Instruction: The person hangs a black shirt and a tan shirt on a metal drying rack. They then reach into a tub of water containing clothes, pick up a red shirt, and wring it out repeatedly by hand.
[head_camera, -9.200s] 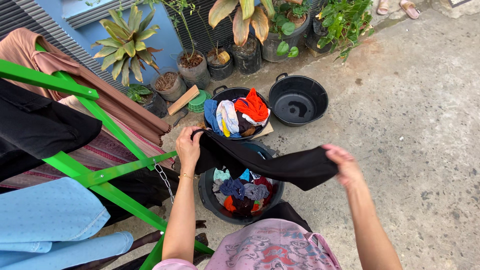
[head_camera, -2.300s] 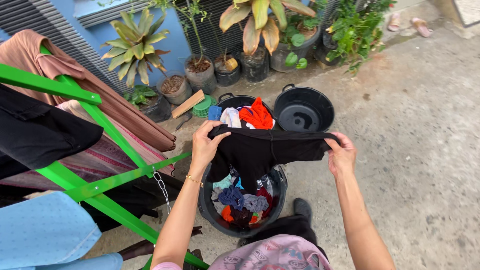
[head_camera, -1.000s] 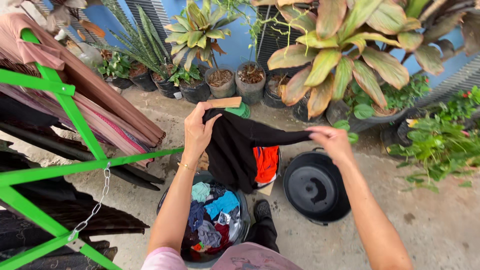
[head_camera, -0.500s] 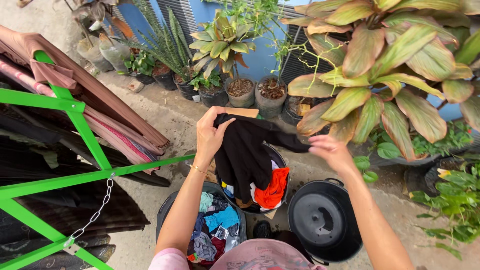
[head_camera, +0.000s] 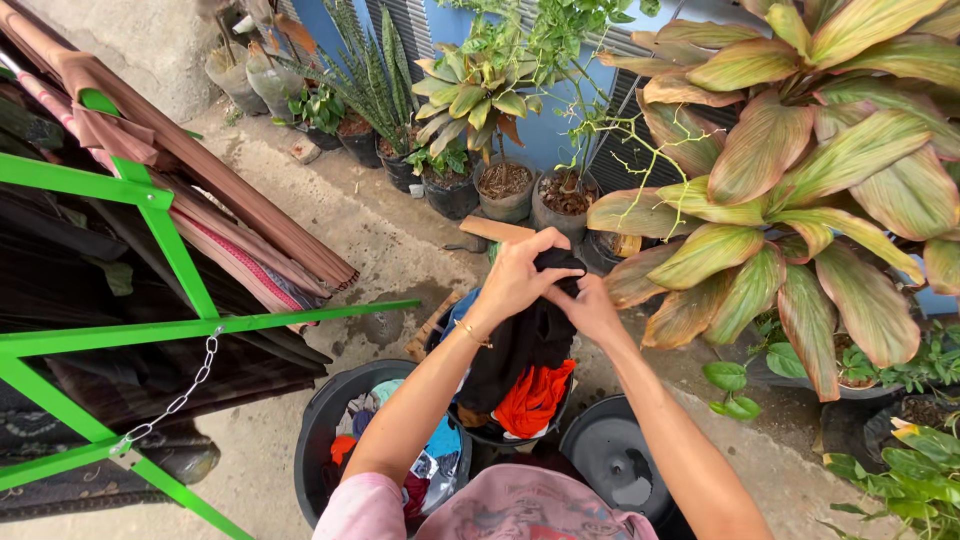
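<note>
Both hands meet at the top of a black garment (head_camera: 520, 345) that hangs down in folds in front of me. My left hand (head_camera: 518, 275) grips its upper edge from the left. My right hand (head_camera: 588, 305) holds the same edge from the right, its fingers touching the left hand. Below the garment stands a black tub (head_camera: 470, 435) with an orange cloth (head_camera: 530, 400) and other clothes. A second black tub (head_camera: 315, 440) of mixed coloured laundry sits at the lower left.
A green metal drying rack (head_camera: 170, 330) with a chain (head_camera: 175, 400) carries dark and brown cloths on the left. An empty black tub (head_camera: 615, 470) stands at the lower right. Potted plants (head_camera: 480, 110) line the blue wall, with large red-green leaves (head_camera: 800, 180) close on the right.
My right hand slid left along the garment and joined my left hand, so the spread black cloth now hangs bunched. The view swung to the right, toward the plants.
</note>
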